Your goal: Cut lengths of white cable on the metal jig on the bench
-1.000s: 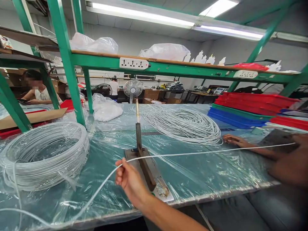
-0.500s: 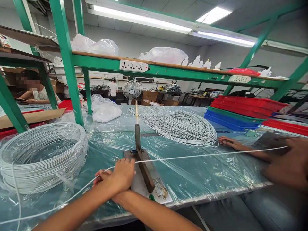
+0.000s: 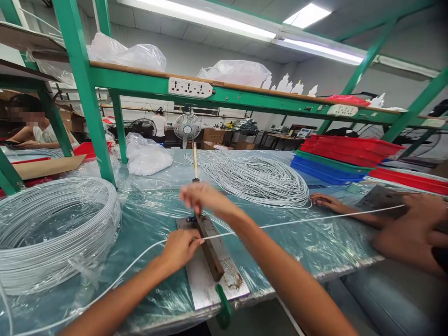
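Note:
A white cable (image 3: 290, 223) runs across the bench and over a lever cutter (image 3: 210, 254) on a metal base plate. My left hand (image 3: 182, 245) pinches the cable just left of the cutter's dark bar. My right hand (image 3: 205, 195), smeared by motion, is at the cutter's upright lever (image 3: 195, 158); whether its fingers grip it I cannot tell. From my left hand the cable trails to the lower left, near a large wrapped cable coil (image 3: 87, 233). At the right, a co-worker's hand (image 3: 420, 210) is at the cable's far end.
A loose heap of cable (image 3: 259, 182) lies behind the cutter, with the co-worker's other hand (image 3: 327, 201) beside it. Stacked red and blue trays (image 3: 350, 154) stand at the right. A green clamp handle (image 3: 223, 305) sits at the bench edge. A green shelf frame (image 3: 140, 88) spans above.
My right hand has moved from beneath my left wrist up to the lever, uncrossing my arms. My left hand still holds the cable near the cutter. The view has shifted slightly.

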Motion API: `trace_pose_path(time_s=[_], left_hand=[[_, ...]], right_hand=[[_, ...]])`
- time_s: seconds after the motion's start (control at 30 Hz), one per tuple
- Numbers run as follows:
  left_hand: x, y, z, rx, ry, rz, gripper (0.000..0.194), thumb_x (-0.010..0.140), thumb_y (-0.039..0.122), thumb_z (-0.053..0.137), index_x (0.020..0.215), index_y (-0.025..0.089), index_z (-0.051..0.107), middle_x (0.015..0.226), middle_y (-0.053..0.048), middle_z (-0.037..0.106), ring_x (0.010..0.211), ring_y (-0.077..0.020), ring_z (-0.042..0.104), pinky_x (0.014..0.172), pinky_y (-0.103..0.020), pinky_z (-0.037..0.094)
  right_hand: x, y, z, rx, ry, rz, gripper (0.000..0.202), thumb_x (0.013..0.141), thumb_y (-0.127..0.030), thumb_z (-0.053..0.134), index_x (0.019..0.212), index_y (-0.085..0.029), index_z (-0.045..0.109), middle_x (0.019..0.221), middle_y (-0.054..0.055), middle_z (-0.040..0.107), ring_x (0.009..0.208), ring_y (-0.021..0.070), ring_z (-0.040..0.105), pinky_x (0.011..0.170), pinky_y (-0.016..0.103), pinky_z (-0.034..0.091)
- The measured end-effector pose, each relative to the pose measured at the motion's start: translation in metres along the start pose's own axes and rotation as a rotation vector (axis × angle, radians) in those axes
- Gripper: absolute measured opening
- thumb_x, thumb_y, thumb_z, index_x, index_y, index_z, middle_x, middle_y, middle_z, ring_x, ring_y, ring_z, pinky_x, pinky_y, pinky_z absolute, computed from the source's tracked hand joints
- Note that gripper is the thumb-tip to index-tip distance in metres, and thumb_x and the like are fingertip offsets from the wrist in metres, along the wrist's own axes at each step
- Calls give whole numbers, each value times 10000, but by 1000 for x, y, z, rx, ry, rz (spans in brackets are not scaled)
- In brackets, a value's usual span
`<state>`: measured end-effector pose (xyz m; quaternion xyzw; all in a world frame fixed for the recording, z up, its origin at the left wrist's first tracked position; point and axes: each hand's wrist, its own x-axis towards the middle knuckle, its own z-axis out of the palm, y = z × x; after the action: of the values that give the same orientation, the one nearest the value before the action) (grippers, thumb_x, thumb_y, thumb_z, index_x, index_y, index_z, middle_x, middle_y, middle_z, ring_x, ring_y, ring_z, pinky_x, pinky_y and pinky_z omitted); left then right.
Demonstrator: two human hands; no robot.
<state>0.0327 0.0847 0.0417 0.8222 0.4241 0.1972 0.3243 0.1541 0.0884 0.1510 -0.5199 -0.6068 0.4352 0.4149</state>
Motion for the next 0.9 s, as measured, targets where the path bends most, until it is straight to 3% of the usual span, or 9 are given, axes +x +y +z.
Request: trace_pose_path(time_s=[0.07,0.13,0.3,0.47,0.57,0.67,0.8,0.9], left_hand=[[-2,1,1,66,-32,119,199,822,301,505,882,224,678,703,-15,660,718,-200,591,641,-252,366],[-2,-1,5,105,-60,183,206,841,242,456,857,220,660,707,-33,643,703,-203,580,605,-253,310],[10,-11,19,-223,-116,75,136,746,113,457,651,159,543,581,3,496,580,-131,451,541,-229,251],[23,-19,30,-338,-123,32,159,738,263,506,622,157,481,572,24,441,557,-105,394,519,-215,262],[29,-22,38,-383,-68,4,350,682,458,569,547,172,419,499,50,358,508,-92,322,486,-223,212],[33,-24,46,-366,-22,-70,375,637,456,599,500,180,385,446,65,307,462,-84,291,461,-230,173],[35,-27,53,-343,9,-111,340,632,400,609,489,177,395,440,63,334,449,-83,313,457,-227,177],[35,-28,55,-330,29,-131,325,635,375,606,485,177,396,434,63,342,443,-83,321,456,-226,173]], right_hand=[[46,-4,-31,8,344,-51,177,878,-232,462,931,-147,608,714,-14,583,402,8,411,402,138,312],[87,2,-54,20,468,-30,208,896,-236,458,1068,-154,542,839,5,583,465,18,445,439,145,355],[144,24,-78,93,455,95,293,892,-332,496,1095,-123,521,953,57,569,739,123,571,625,277,503],[161,32,-77,207,407,137,331,897,-381,471,1107,-127,509,941,56,566,722,120,566,621,277,498],[159,28,-77,261,410,143,391,895,-467,426,1075,-127,497,824,27,548,567,84,517,555,255,477],[140,17,-82,313,399,129,494,886,-579,305,1019,-144,498,749,17,535,476,76,493,526,253,463],[86,-5,-95,395,327,88,626,862,-651,157,972,-160,529,840,73,597,598,144,606,531,253,467],[31,-19,-96,482,281,83,612,863,-646,203,874,-143,550,885,106,621,621,166,626,510,253,471]])
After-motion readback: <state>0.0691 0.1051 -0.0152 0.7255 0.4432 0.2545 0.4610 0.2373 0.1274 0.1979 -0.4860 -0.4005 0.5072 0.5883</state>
